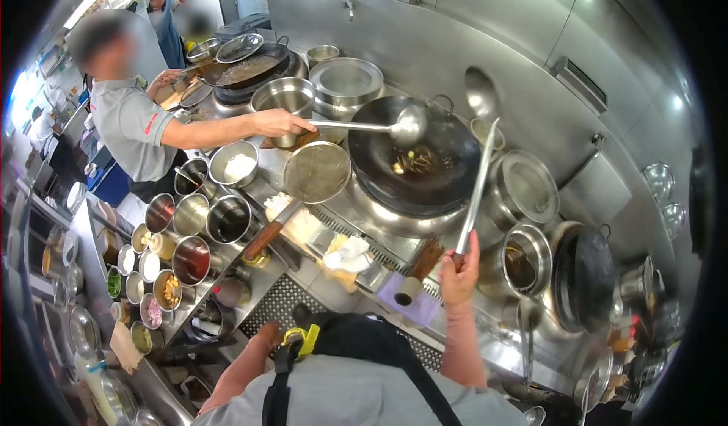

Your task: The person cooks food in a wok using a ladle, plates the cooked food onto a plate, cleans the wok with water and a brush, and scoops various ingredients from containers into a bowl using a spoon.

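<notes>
My right hand (459, 276) is wrapped round the handle end of a long metal ladle (479, 180), raised to the right of a large black wok (379, 172). The ladle's bowl is up by the steel back wall. Scraps of food (421, 161) lie in the wok's bottom. A co-worker's hand (280, 123) reaches in from the left, and the ladle (409, 125) it holds is over the same wok. My left hand (267, 335) hangs low beside my apron, apart from the counter; its fingers are too unclear to read.
A round strainer (317, 172) with a wooden handle lies left of the wok. Below it are white cloths (349, 255) and a bamboo brush (417, 274). Steel pots of sauces (193, 259) and chopped ingredients stand at left. A lidded pot (525, 187) and second wok (588, 278) are at right.
</notes>
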`<state>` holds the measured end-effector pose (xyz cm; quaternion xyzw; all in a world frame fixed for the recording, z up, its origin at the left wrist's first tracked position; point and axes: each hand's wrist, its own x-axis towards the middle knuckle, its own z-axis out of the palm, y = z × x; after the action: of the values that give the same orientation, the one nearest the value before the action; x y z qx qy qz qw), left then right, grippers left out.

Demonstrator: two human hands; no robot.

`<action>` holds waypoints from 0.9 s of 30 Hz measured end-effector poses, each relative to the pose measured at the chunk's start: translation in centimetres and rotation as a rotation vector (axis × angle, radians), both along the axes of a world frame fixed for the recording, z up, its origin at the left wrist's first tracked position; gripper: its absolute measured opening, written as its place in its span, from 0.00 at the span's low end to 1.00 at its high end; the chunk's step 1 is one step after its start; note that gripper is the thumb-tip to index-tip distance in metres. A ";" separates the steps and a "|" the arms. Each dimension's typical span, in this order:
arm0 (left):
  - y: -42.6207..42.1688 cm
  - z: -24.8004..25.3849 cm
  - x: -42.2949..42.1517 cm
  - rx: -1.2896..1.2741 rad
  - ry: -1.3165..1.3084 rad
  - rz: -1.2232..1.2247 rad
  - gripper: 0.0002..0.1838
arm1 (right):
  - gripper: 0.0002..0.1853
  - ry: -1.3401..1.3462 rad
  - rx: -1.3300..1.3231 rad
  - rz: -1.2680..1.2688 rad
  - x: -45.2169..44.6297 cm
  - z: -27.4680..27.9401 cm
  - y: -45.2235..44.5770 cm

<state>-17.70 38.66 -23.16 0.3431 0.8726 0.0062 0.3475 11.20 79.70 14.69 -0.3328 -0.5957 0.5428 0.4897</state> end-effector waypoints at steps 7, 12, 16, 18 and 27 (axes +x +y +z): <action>8.7 13.4 -0.8 0.286 -0.224 0.121 0.27 | 0.42 0.180 -0.143 0.115 -1.4 5.5 -0.3; 12.7 16.4 -2.6 0.673 -0.492 0.134 0.27 | 0.41 -0.096 -0.218 0.085 -3.1 3.8 0.1; 14.3 16.0 -5.2 0.710 -0.599 0.077 0.27 | 0.38 -0.369 -0.248 0.057 -5.6 3.1 1.6; 14.3 13.9 -7.0 0.627 -0.532 -0.020 0.28 | 0.38 -0.549 -0.215 0.062 -7.1 2.9 2.7; 7.2 -0.8 -13.5 0.123 -0.480 -0.137 0.27 | 0.36 -0.613 0.076 0.055 -9.3 0.1 -2.2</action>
<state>-31.18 45.85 -23.92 0.4106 0.7380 0.1169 0.5226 1.85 77.46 14.79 -0.4462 -0.7442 0.4075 0.2845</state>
